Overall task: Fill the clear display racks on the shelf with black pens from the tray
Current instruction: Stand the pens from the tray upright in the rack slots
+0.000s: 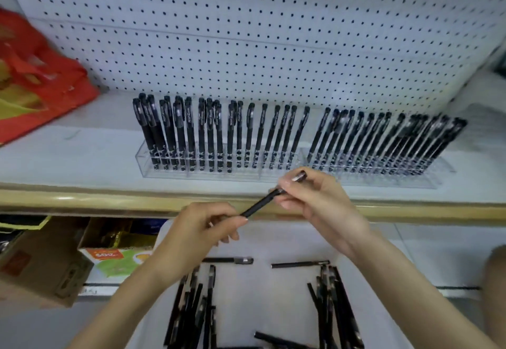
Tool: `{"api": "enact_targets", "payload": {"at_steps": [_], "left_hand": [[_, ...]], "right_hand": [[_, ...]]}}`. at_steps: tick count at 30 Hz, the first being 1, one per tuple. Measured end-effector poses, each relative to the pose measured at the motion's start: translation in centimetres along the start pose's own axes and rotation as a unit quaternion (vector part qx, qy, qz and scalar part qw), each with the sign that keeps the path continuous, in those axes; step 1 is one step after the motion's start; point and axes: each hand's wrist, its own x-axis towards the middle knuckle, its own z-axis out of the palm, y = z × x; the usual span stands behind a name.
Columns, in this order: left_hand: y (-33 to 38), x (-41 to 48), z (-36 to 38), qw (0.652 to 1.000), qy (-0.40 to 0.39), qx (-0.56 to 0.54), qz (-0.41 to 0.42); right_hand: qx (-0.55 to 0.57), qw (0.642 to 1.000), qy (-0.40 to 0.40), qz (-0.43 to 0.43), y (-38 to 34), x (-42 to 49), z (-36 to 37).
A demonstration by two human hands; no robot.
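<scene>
One black pen (261, 204) is held by both hands in front of the shelf edge. My left hand (204, 229) pinches its lower end and my right hand (319, 200) grips its capped upper end. Two clear display racks stand side by side on the shelf: the left rack (164, 169) and the right rack (427, 181), each holding several upright black pens. Below, the white tray (273, 242) carries several loose black pens (191, 307) in two heaps.
A red and yellow bag (35, 80) lies on the shelf at the left. White pegboard (246, 33) backs the shelf. Under the shelf's wooden edge (109, 202) sit cardboard boxes (41, 261) and a green and orange carton (115, 259).
</scene>
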Motion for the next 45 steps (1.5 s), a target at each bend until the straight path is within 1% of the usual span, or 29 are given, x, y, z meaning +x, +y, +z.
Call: {"api": "enact_targets", "payload": {"at_steps": [2, 4, 5, 7, 8, 9, 11, 13, 17, 20, 25, 29, 31, 32, 35, 40, 45], "left_hand": [[0.7, 1.2, 0.3, 0.999, 0.004, -0.036, -0.012], [1.0, 2.3, 0.6, 0.999, 0.003, -0.038, -0.004], [1.2, 2.8, 0.6, 1.000, 0.012, -0.018, 0.011], [1.3, 3.6, 0.3, 0.996, 0.045, 0.066, 0.050], [1.3, 3.9, 0.0, 0.988, 0.061, 0.126, 0.064], [1.2, 4.2, -0.4, 0.975, 0.077, 0.194, 0.076], [0.8, 4.5, -1.2, 0.934, 0.103, 0.326, 0.099], [-0.1, 4.7, -1.7, 0.906, 0.100, 0.399, 0.100], [-1.4, 4.8, -1.9, 0.879, 0.073, 0.465, 0.074], [-1.8, 4.8, -2.1, 0.878, 0.052, 0.471, 0.070], [-2.3, 4.8, -2.4, 0.891, 0.037, 0.445, 0.086], [-1.8, 4.8, -2.6, 0.897, 0.026, 0.435, 0.075], [-1.6, 4.8, -2.7, 0.899, 0.021, 0.431, 0.071], [-1.6, 4.7, -2.7, 0.900, 0.020, 0.430, 0.071], [-1.7, 4.7, -2.8, 0.901, 0.020, 0.427, 0.074], [-2.0, 4.9, -3.0, 0.904, 0.010, 0.421, 0.080], [-1.2, 4.7, -3.3, 0.893, -0.002, 0.440, 0.090]], "right_hand": [[0.046, 0.999, -0.005, -0.024, -1.2, 0.6, 0.1], [0.030, 0.997, -0.010, -0.064, -2.4, 1.3, 0.3], [0.009, 0.996, -0.005, -0.092, -3.1, 1.7, 0.5], [-0.063, 0.983, 0.030, -0.170, -4.5, 2.7, 0.8], [-0.105, 0.970, 0.053, -0.213, -5.3, 3.2, 0.9], [-0.141, 0.955, 0.070, -0.252, -6.0, 3.8, 1.0], [-0.186, 0.929, 0.091, -0.306, -6.9, 4.8, 1.2], [-0.201, 0.917, 0.101, -0.329, -7.0, 5.9, 1.8], [-0.232, 0.906, 0.093, -0.342, -5.6, 7.7, 3.2], [-0.278, 0.890, 0.089, -0.350, -4.4, 8.7, 3.7], [-0.334, 0.881, 0.062, -0.330, -3.0, 9.8, 3.5], [-0.404, 0.846, 0.061, -0.343, -2.7, 10.5, 3.2], [-0.439, 0.824, 0.045, -0.355, -2.8, 10.7, 3.2], [-0.451, 0.819, 0.035, -0.354, -2.9, 10.8, 3.3], [-0.464, 0.814, 0.028, -0.349, -3.1, 10.9, 3.3], [-0.487, 0.801, 0.046, -0.344, -3.4, 10.6, 3.4], [-0.509, 0.790, 0.039, -0.340, -3.7, 9.6, 3.4]]}}
